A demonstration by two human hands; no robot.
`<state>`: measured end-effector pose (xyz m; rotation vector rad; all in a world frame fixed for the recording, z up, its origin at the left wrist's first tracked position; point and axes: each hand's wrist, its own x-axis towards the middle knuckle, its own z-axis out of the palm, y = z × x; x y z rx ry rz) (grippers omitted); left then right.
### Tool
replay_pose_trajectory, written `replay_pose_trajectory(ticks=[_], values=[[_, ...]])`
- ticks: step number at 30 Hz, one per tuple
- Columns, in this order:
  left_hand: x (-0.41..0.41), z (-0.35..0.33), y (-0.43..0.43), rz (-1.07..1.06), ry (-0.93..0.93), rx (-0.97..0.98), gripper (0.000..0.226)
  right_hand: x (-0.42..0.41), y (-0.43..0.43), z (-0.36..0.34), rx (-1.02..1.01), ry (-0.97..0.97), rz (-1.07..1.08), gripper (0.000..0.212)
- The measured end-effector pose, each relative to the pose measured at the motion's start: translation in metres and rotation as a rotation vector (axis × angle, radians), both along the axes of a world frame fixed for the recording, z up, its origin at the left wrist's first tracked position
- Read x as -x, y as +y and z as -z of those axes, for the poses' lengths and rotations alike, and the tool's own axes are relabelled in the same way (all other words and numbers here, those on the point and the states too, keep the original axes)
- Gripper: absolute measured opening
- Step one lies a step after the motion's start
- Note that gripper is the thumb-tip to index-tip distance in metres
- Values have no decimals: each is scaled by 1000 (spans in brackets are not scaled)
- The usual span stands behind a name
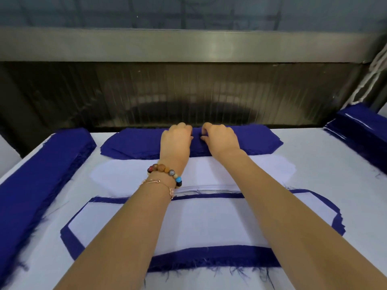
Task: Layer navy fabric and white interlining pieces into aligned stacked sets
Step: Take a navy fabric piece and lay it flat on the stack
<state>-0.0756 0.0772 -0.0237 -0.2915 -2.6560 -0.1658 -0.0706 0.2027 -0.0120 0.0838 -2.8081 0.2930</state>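
A pile of navy fabric pieces (129, 144) lies at the far middle of the white table. My left hand (176, 141) and my right hand (222, 139) both rest on its centre with fingers curled, pinching the top navy layer between them. Just in front of that pile lies a stack of white interlining pieces (117, 174). Nearest me sits a layered set: a white interlining piece (199, 222) laid on a larger navy piece (211, 258), whose frayed edge shows all around.
A long thick navy stack (39, 181) runs along the left table edge. Another navy stack (360, 130) sits at the far right corner. A dark ribbed panel (188, 95) and metal rail stand right behind the table (314, 185).
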Motion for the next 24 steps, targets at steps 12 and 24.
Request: replay_pose_trajectory(ticks=[12, 24], values=[[19, -11, -10, 93, -233, -225, 25, 7, -4, -26, -12, -241, -21, 20], [28, 6, -4, 53, -83, 28, 35, 19, 18, -14, 141, -212, -113, 39]])
